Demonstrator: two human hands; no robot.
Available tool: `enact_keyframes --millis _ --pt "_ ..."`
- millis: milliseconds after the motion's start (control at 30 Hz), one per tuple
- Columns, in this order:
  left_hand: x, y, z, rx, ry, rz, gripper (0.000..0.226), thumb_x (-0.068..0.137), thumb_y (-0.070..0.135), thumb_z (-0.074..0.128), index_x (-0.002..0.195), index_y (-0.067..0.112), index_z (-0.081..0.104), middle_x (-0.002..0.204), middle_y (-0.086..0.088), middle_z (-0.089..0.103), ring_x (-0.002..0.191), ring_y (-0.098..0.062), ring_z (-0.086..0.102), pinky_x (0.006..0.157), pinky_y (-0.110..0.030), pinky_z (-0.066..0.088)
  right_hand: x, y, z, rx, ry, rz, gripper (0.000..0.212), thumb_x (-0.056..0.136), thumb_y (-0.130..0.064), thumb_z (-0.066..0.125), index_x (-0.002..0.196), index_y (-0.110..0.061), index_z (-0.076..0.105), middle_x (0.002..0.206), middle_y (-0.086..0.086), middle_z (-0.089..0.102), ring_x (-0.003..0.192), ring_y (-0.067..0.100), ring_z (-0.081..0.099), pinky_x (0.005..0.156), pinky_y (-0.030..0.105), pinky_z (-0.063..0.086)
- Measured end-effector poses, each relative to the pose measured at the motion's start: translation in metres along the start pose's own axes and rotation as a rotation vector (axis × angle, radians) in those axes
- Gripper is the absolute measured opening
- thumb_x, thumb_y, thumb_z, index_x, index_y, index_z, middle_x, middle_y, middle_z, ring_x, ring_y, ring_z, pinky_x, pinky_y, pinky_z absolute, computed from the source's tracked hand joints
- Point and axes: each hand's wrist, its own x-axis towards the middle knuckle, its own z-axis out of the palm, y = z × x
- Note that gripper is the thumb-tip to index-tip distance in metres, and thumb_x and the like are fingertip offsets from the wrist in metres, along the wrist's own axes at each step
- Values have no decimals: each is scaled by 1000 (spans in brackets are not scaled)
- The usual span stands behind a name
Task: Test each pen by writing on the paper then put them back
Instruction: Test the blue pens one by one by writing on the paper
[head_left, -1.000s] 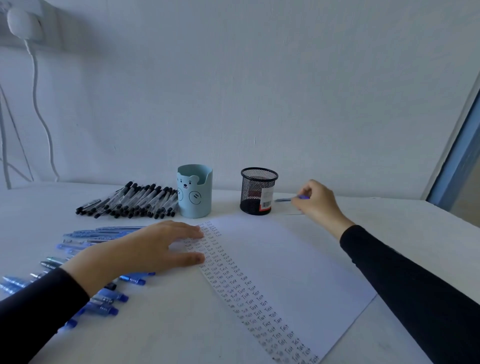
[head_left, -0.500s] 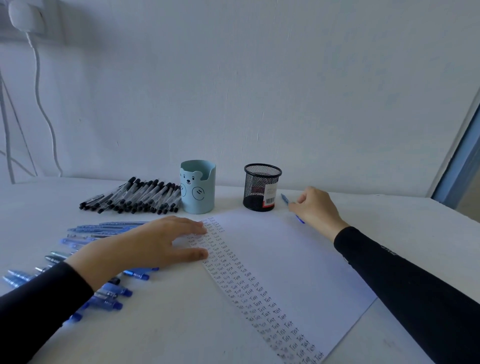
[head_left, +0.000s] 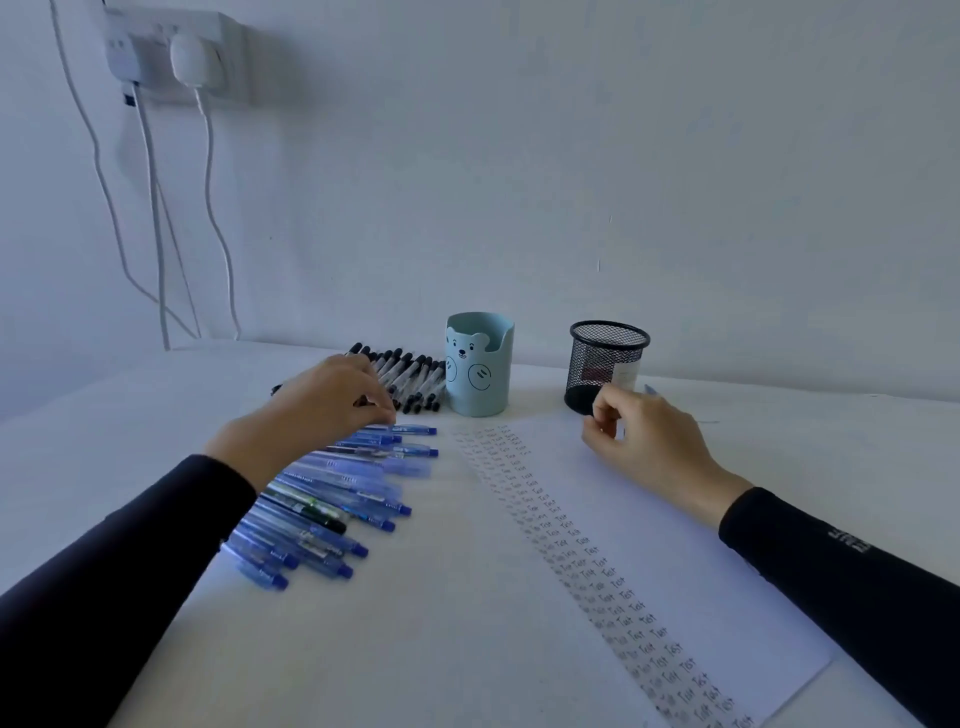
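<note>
A white paper (head_left: 675, 519) lies on the table with a column of "Test" words down its left side. My right hand (head_left: 644, 441) hovers at the paper's far edge and grips a blue pen (head_left: 649, 388), of which only the tip shows above the knuckles. My left hand (head_left: 327, 405) hangs over a fan of blue pens (head_left: 332, 504) left of the paper. Its bent fingertips touch the farthest blue pen (head_left: 410, 430), and no pen is lifted. A row of black-capped pens (head_left: 410, 374) lies behind it.
A light blue bear cup (head_left: 480, 364) and a black mesh cup (head_left: 605, 364) stand at the back near the wall. Cables hang from a wall socket (head_left: 171, 52) at the upper left. The white table (head_left: 415, 649) is bare in front.
My left hand left the paper and moved left and back onto the blue pens. My right hand drew the blue pen in from beside the mesh cup to the paper's far edge.
</note>
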Motion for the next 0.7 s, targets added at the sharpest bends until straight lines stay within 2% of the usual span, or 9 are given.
enact_keyframes --millis 100,200,267,367,467,500,600,700 --pt "2 -2 7 7 -17 20 12 81 40 73 90 32 77 87 20 49 82 2 47 66 -15 35 1 0 -1 7 21 4 22 84 -26 63 72 -25 44 68 -8 61 53 7 44 97 37 44" --pt "3 -2 10 56 -6 49 14 84 38 71 92 28 77 87 23 45 85 -2 43 63 -9 28 1 -2 -2 1 35 -6 23 85 -27 63 72 -24 44 69 -9 61 55 6 45 84 33 46" --pt "5 0 10 92 0 54 15 86 37 69 93 26 77 89 22 45 91 -4 42 64 -15 28 1 -3 -4 5 27 -1 21 85 -28 62 73 -23 45 71 -10 60 60 8 47 68 30 41" --pt "6 10 11 78 113 48 17 90 33 65 92 21 77 96 15 50 95 -7 42 73 -25 35 3 0 -4 10 9 24 21 86 -30 62 74 -23 46 73 -11 60 62 6 49 57 25 32" --pt "2 42 20 31 271 169 17 89 33 66 88 19 77 98 11 57 94 -12 48 69 -34 46 4 1 -4 47 -3 76 21 86 -34 63 76 -23 48 75 -12 62 63 3 52 57 23 32" --pt "0 56 26 20 278 227 16 88 34 68 87 20 77 98 11 59 93 -13 50 65 -32 46 6 0 -3 81 -15 94 19 87 -35 63 77 -24 50 76 -12 62 63 2 53 58 24 35" --pt "-3 86 44 1 197 324 20 89 39 65 93 23 77 103 12 59 96 -11 52 67 -28 42 9 -1 -2 254 -107 113 10 88 -34 65 82 -31 58 77 -14 62 61 -1 52 60 21 40" --pt "1 77 46 -87 171 292 24 92 34 62 107 21 74 114 8 60 99 -9 53 78 -36 52 8 -7 -2 379 -233 18 9 92 -32 64 91 -36 72 84 -17 65 62 -4 49 63 18 38"
